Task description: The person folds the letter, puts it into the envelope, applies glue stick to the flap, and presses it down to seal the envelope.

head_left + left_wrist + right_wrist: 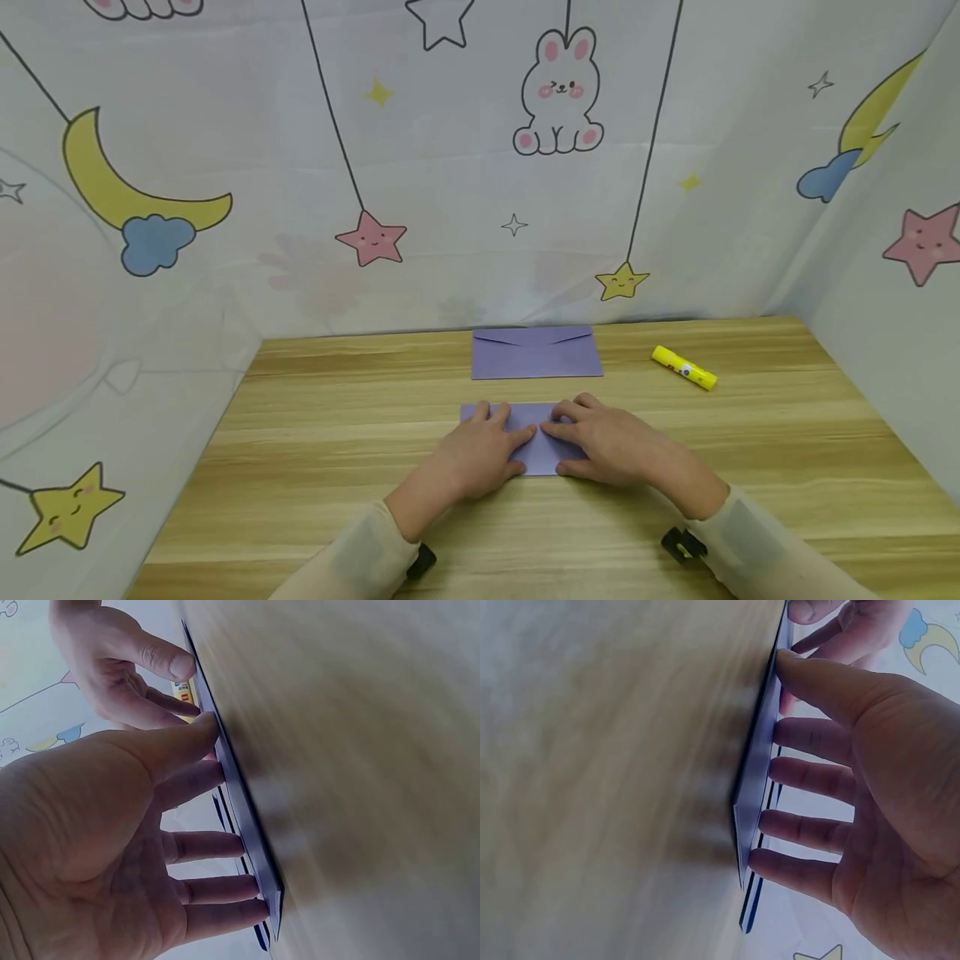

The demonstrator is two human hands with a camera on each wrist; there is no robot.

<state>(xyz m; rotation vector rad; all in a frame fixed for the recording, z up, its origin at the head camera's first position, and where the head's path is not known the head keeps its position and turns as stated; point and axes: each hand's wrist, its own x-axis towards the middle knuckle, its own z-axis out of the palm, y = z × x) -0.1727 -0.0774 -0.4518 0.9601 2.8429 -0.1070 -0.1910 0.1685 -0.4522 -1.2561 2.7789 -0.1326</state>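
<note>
A purple envelope [542, 457] lies on the table before me, its long side running left to right. My left hand [480, 457] rests on its left half with fingers spread. On the right half, my right hand [609, 443] touches it with fingertips and thumb, the two index fingers nearly meeting at the middle. Both thumbs sit by the near edge. Seen from the left wrist, the left fingers [210, 846] are straight against the envelope's face. The right wrist view has the right fingers [810, 776] likewise extended onto the envelope [759, 761].
Behind the hands lies a second purple envelope [536, 360], its flap edge toward the back. A yellow glue stick [684, 367] lies at an angle to its right. Printed white cloth [450, 167] hangs along the back edge of the wooden table [322, 425].
</note>
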